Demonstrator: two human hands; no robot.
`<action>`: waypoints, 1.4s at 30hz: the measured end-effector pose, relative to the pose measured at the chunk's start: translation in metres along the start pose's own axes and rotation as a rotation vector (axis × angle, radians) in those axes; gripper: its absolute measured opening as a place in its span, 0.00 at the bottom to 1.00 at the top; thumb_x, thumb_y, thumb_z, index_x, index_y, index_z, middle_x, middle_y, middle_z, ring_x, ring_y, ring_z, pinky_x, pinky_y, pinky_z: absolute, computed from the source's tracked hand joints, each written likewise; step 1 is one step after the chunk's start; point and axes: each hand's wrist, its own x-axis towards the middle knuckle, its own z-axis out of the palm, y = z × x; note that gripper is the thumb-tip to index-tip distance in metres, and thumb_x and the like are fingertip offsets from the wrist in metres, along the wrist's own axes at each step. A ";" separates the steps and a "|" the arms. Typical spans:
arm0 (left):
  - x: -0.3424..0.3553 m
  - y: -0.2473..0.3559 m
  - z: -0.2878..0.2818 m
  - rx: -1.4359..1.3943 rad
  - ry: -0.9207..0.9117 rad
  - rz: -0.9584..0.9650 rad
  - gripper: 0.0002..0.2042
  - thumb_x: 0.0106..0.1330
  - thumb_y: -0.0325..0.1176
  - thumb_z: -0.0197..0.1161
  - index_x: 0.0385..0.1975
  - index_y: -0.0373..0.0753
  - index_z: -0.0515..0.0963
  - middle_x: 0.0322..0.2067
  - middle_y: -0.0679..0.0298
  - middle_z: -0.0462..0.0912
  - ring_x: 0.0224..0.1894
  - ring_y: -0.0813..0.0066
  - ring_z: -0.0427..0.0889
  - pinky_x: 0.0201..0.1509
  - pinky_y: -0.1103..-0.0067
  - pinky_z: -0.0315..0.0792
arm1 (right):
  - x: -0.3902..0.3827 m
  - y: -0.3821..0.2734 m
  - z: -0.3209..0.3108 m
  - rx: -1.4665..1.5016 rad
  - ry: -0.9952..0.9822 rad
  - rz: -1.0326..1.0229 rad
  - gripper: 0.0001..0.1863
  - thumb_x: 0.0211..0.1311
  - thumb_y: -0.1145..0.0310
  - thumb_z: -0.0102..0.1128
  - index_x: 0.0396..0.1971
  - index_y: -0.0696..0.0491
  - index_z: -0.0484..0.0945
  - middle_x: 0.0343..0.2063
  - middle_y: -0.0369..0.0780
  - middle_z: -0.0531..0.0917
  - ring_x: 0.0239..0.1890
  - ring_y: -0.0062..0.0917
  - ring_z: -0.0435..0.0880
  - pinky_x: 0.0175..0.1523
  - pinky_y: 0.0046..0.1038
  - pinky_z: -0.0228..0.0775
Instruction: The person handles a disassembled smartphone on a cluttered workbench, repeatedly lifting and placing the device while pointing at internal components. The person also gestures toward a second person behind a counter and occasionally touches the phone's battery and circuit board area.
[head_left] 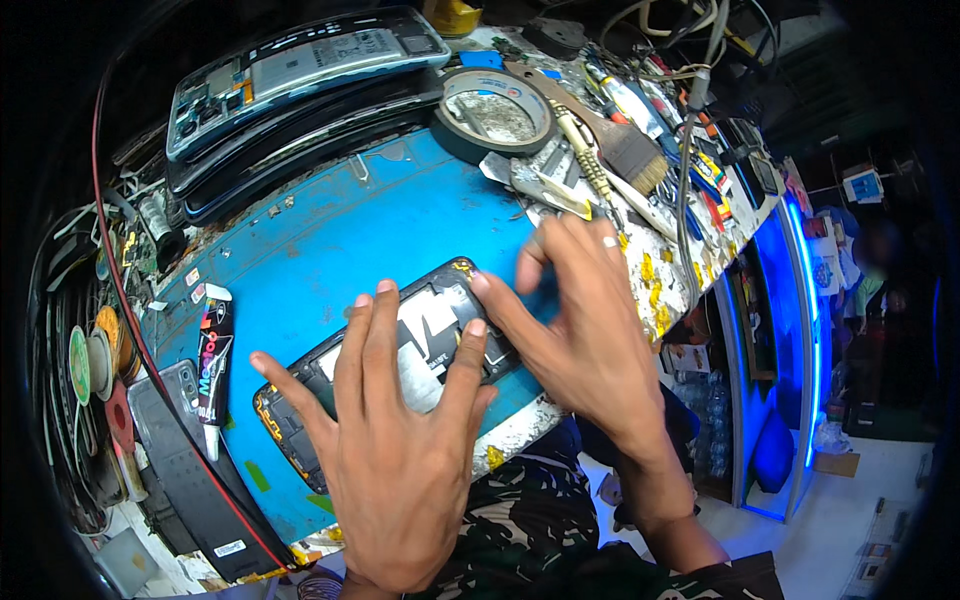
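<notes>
Head view: from here I have the left hand [400, 490] splayed wide, fingertips on the phone [428, 332]; the right hand [595, 345] is loosely open, thumb at its far-right corner. If my fingers press unevenly, the phone could twist or skid on the mat [430, 215] beneath. It looks black, with pale silvery patches mid-body and yellow corners. Left of the grip lies a tube [212, 355].

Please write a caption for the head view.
Left hand spread over an opened phone on a blue mat, right hand at its corner.
</notes>
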 end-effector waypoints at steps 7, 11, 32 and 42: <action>0.000 -0.001 -0.002 -0.027 0.018 0.011 0.20 0.57 0.41 0.71 0.52 0.56 0.83 0.66 0.55 0.69 0.69 0.55 0.67 0.75 0.39 0.33 | -0.007 0.011 0.001 -0.022 -0.048 0.058 0.17 0.60 0.63 0.71 0.26 0.55 0.71 0.27 0.41 0.71 0.35 0.36 0.68 0.43 0.37 0.60; 0.001 0.000 -0.001 -0.016 0.019 0.018 0.20 0.58 0.40 0.71 0.52 0.56 0.83 0.65 0.55 0.69 0.69 0.55 0.67 0.75 0.39 0.33 | -0.002 0.012 0.003 0.019 0.104 -0.149 0.16 0.60 0.63 0.71 0.27 0.55 0.71 0.26 0.42 0.71 0.34 0.38 0.68 0.44 0.37 0.60; 0.001 -0.002 -0.004 -0.023 0.001 0.033 0.19 0.59 0.42 0.70 0.53 0.56 0.82 0.65 0.53 0.68 0.68 0.54 0.67 0.76 0.39 0.32 | -0.019 0.021 -0.018 0.125 -0.018 -0.089 0.11 0.62 0.65 0.68 0.39 0.53 0.80 0.33 0.39 0.82 0.39 0.33 0.79 0.43 0.36 0.62; -0.006 0.000 -0.006 -0.010 -0.007 0.017 0.19 0.60 0.40 0.70 0.53 0.54 0.82 0.65 0.52 0.68 0.68 0.53 0.67 0.76 0.40 0.32 | -0.008 0.011 -0.002 0.242 -0.082 -0.035 0.10 0.63 0.63 0.65 0.35 0.55 0.83 0.30 0.40 0.84 0.34 0.35 0.82 0.42 0.36 0.65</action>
